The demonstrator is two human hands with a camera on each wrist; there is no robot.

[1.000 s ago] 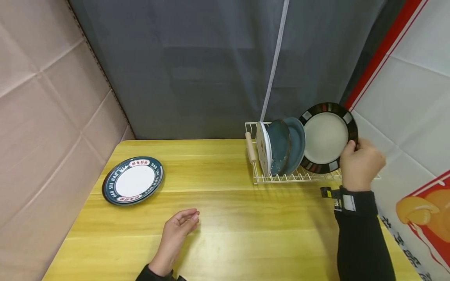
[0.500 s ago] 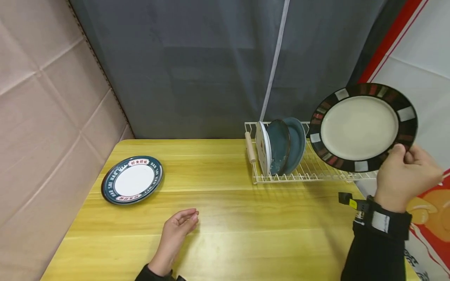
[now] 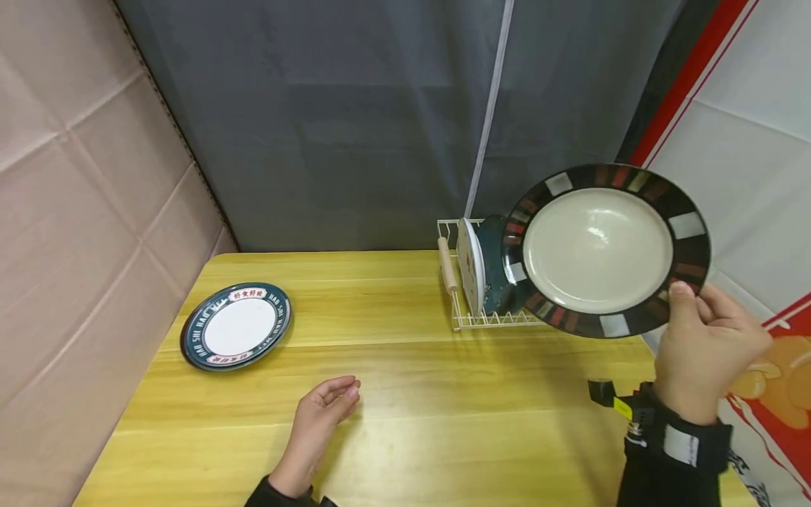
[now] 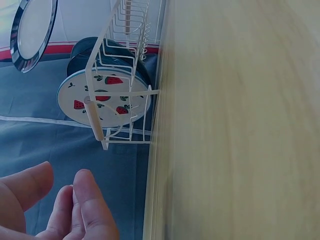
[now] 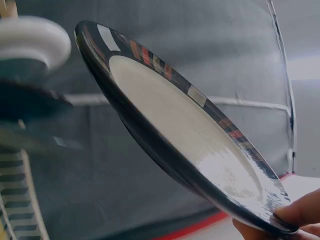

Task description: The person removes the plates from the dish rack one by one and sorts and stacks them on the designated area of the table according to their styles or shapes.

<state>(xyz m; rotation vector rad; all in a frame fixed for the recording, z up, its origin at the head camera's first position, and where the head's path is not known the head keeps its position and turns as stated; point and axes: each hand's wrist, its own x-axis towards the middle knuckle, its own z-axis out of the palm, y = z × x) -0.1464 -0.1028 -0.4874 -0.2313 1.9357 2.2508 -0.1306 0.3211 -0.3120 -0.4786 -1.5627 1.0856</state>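
Note:
My right hand [image 3: 709, 345] pinches the rim of a black-rimmed plate [image 3: 598, 250] with a cream centre and coloured blocks round its edge. The plate is raised in front of the wire dish rack [image 3: 500, 321] and hides its right part. In the right wrist view the thumb lies on the face of the plate [image 5: 175, 115], with fingers beneath. Over the table's near middle, my left hand [image 3: 322, 426] holds nothing, its fingers loosely bent. A white plate with strawberry prints [image 4: 107, 100] stands in the rack, beside dark blue plates [image 3: 497, 267].
On the table's left side lies a blue-rimmed plate [image 3: 237, 327] with lettering, seemingly atop another dark rim. The yellow wooden table [image 3: 380, 373] meets a grey curtain [image 3: 317, 141] behind. A printed white sheet [image 3: 760, 183] hangs at the right.
My right hand has lifted the black-rimmed plate out of the rack, up and right, then brought it back leftward and nearer. The left hand has stayed in place.

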